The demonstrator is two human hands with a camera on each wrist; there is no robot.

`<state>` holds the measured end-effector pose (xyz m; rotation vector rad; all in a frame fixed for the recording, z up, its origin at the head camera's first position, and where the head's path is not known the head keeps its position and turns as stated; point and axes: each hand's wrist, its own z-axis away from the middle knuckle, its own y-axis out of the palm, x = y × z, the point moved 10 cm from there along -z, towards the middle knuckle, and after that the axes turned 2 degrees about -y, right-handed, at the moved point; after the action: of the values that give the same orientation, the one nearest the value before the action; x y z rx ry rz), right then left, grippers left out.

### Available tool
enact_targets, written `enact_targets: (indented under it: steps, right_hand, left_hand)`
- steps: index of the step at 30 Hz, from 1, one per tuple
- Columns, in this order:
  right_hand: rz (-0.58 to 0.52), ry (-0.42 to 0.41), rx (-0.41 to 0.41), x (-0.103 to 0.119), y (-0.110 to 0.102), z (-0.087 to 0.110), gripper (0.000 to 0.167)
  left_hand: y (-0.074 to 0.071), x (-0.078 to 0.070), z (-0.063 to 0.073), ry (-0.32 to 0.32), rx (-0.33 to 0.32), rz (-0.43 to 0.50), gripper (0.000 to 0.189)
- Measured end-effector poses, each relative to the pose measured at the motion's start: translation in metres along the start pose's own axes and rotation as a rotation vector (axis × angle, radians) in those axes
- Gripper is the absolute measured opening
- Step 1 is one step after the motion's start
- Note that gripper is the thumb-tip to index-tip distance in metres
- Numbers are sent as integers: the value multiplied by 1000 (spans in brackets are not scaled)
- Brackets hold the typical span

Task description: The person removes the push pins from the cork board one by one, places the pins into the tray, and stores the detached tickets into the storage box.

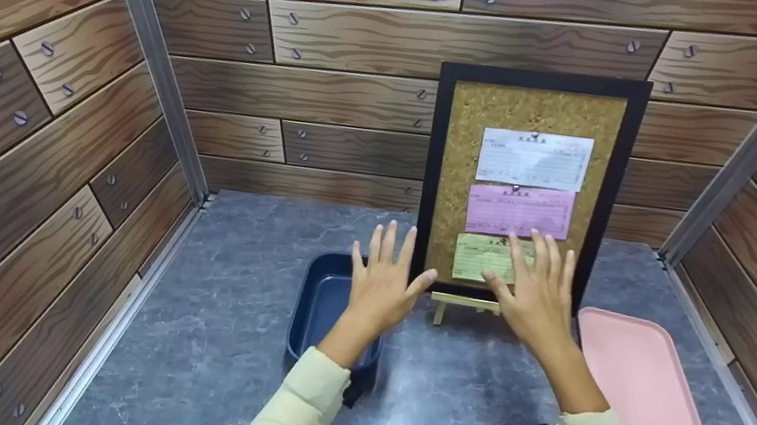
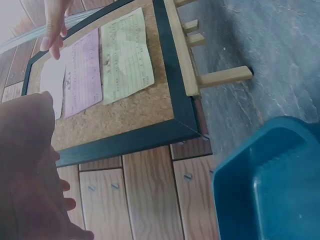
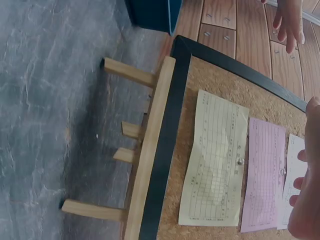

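Note:
A black-framed cork board (image 1: pixel 459 179) leans upright on a small wooden easel (image 1: pixel 462 301). Pinned to it, top to bottom, are a white slip (image 1: pixel 534 160), a pink slip (image 1: pixel 519 211) and a green slip (image 1: pixel 478 258), all printed with lines. My left hand (image 1: pixel 380 282), fingers spread, hovers left of the board's lower corner and over the blue tray's far end. In front of the green slip, partly covering it, my right hand (image 1: pixel 535 299) has its fingers spread and holds nothing. Silver pushpins (image 3: pixel 240 161) show on the slips in the right wrist view.
A deep blue tray (image 1: pixel 301 312) stands left of the easel on the grey marbled table (image 1: pixel 217 323). On the right lies a flat pink tray (image 1: pixel 648 387). Wood-patterned walls (image 1: pixel 335 101) with metal corner strips enclose the table at the back and sides.

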<state>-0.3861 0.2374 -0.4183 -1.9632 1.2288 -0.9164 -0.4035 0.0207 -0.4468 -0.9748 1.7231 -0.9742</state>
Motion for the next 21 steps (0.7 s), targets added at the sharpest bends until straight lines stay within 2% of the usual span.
enact_targets:
  steps: [6,14,21]
  right_hand:
    - [-7,8,0,-5,-8,-10,78]
    - [-32,24,-11,-13,-25,-28,79]
    - [-72,36,-54,-18,-40,-46,76]
  left_hand:
    - [-6,-12,-12,10,-22,22,79]
    - [-17,-33,-30,55,-108,45,74]
    - [-30,-46,-47,92,-174,136,67]
